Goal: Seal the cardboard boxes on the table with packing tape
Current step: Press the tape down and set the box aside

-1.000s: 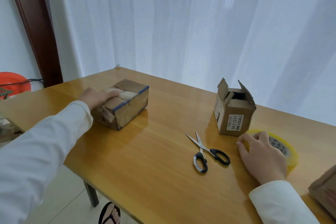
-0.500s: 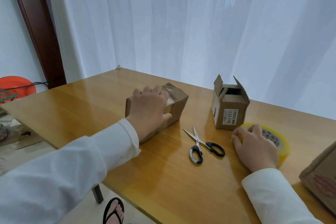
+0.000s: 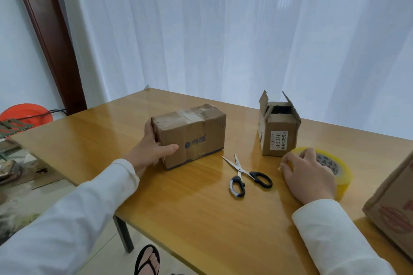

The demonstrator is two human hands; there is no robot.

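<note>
Scissors [image 3: 247,174], steel blades with black loop handles, lie open on the glossy yellow-brown wooden table [image 3: 201,212], and I take them as my landmark. To their left and slightly farther from me sits the oblong brown cardboard box [image 3: 192,135], its top flaps closed under wrinkled clear tape. My left hand [image 3: 152,147] grips that box's left end: the thumb lies along the near face, the fingers wrap round the far side out of my sight. Beyond the scissors and to their right stands a small upright brown cardboard box [image 3: 278,131] with a white printed label, its top flaps standing open. Just right of the scissors lies the flat roll of yellowish clear packing tape [image 3: 335,168], touching the table. My right hand [image 3: 310,176] rests on top of the roll with fingers curled over its left rim; whether the fingertips pinch the tape's loose end I cannot tell. Farther right of the scissors, at the picture's edge, the corner of a larger brown cardboard box [image 3: 393,205] with red print shows. White sleeves cover both arms.
</note>
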